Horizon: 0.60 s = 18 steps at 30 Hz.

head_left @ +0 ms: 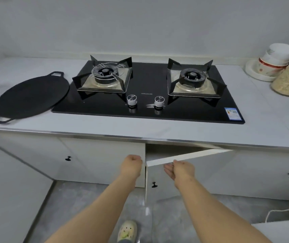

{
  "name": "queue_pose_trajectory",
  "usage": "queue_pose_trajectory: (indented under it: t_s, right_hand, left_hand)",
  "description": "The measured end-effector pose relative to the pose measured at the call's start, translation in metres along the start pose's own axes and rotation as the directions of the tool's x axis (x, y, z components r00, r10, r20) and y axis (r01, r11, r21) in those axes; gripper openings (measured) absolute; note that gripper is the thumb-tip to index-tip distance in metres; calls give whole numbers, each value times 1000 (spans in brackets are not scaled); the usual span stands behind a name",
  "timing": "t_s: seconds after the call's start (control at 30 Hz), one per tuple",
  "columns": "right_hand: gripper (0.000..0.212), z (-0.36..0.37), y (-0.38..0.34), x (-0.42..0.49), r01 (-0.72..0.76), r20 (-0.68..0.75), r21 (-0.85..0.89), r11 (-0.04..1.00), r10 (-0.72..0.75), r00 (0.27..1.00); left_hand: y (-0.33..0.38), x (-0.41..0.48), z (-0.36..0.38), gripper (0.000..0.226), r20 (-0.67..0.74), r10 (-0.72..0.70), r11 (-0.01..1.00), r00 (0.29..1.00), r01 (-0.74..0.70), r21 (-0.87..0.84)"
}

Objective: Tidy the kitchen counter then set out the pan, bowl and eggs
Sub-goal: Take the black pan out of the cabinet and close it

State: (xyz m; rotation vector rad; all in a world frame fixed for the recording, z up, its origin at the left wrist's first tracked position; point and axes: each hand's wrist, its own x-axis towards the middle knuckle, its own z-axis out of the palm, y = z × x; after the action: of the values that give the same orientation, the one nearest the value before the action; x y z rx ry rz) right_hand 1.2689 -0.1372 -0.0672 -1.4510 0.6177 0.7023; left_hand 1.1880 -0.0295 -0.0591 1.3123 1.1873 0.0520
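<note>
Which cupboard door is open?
The door below the right burner, next to the right hand. Its top edge swings out from the counter, showing a dark gap; the other doors sit flat and shut.
</note>
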Motion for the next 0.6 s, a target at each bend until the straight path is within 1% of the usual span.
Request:
queue_pose_trajectory:
  t_s: [0.1, 0.27, 0.37, 0.47, 0.6]
  right_hand:
    - [22, 10, -10, 7, -2, 5, 14, 1000, 2, 1000]
    - [24, 22, -15, 18, -18, 35, 75, 997, 16, 999]
    - [27, 27, -19, 19, -6, 74, 147, 989, -5, 997]
    - [26, 30, -20, 20, 3, 73, 174, 985, -16, 997]
    - [15, 35, -21, 24, -5, 45, 182, 983, -3, 999]
  left_hand:
    - [8, 8, 5, 17, 72, -109, 992, 991, 113, -55]
    - [8, 20, 12, 10, 170, -162, 985, 972, 171, -35]
    - [9, 30, 9, 12, 175, -179, 980, 968, 191, -50]
    - [10, 36, 4, 15, 170, -183, 980, 968, 193, -44]
    - [14, 41, 0, 6, 160, -178, 982, 971, 187, -41]
